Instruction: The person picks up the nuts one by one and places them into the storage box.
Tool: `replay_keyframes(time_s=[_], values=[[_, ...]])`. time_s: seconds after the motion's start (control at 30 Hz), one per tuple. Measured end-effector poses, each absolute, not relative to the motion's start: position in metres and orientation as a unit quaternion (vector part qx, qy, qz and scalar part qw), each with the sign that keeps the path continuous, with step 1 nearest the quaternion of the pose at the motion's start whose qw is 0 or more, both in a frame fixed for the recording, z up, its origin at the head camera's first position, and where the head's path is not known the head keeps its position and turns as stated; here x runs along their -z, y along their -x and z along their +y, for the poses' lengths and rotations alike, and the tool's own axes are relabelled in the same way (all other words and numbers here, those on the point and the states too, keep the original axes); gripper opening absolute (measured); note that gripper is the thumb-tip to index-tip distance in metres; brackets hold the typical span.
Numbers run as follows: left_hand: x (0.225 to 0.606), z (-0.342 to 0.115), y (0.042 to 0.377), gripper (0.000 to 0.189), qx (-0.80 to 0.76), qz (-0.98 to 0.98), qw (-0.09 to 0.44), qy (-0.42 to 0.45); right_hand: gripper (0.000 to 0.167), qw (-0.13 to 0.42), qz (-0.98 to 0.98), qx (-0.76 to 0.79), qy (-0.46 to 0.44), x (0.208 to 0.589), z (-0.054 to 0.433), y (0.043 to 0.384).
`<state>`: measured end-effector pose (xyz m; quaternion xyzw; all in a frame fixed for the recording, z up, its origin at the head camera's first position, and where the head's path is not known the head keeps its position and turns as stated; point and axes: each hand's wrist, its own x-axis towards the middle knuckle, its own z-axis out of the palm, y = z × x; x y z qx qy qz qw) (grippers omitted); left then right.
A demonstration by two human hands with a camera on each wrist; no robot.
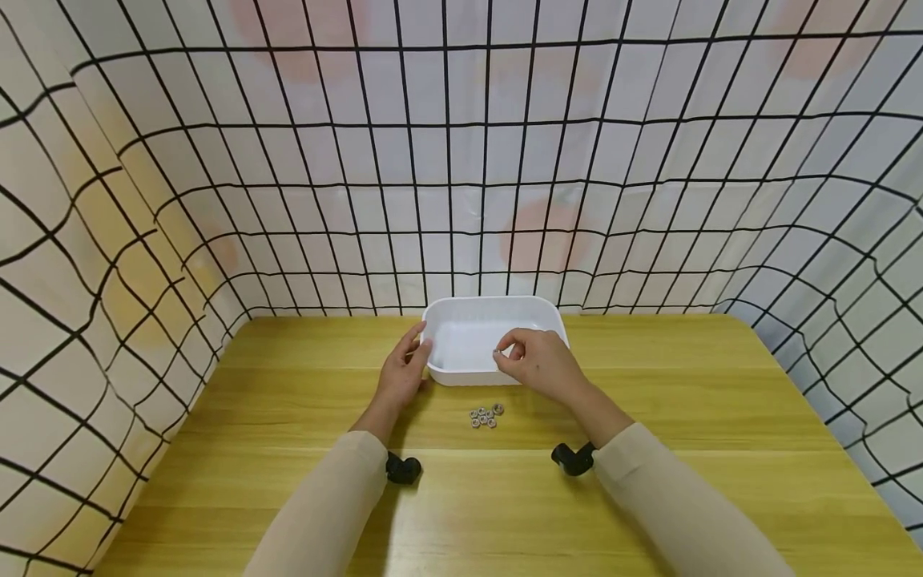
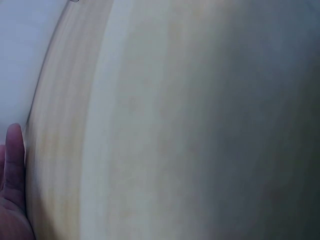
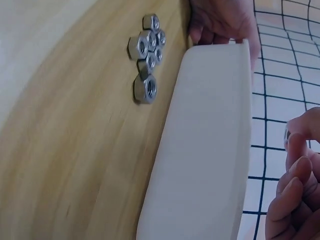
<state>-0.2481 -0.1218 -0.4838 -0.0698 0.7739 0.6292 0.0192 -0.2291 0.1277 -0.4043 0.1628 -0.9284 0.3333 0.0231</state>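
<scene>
A white rectangular tray [image 1: 472, 379] sits at the back of the table against the mesh. My left hand [image 1: 402, 371] rests against its left end, fingers fairly straight, thumb at the rim. Above the right part of the tray, my right hand [image 1: 542, 365] pinches a small metal nut [image 3: 286, 138] between thumb and forefinger; its other fingers are curled. In front of the tray, several hex nuts [image 1: 484, 417] lie in a tight cluster. The right wrist view shows these nuts [image 3: 149, 60] close up, beside the tray's outer wall [image 3: 200, 135].
The wooden table [image 1: 288, 449] spreads out on both sides of the tray. Black grid mesh [image 1: 447, 184] over pale cloth rises behind the table and along both sides. A black wrist mount [image 1: 404, 470] juts from the left sleeve, another mount [image 1: 573, 459] from the right.
</scene>
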Motion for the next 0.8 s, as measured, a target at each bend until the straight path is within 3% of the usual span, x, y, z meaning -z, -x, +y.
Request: replay_keyframes(time_s=[0.8], values=[[0.485, -0.122, 0.249, 0.045, -0.628, 0.775, 0.021, 0.068, 0.019, 0.038, -0.938, -0.309, -0.153, 0.403, 0.126, 0.268]])
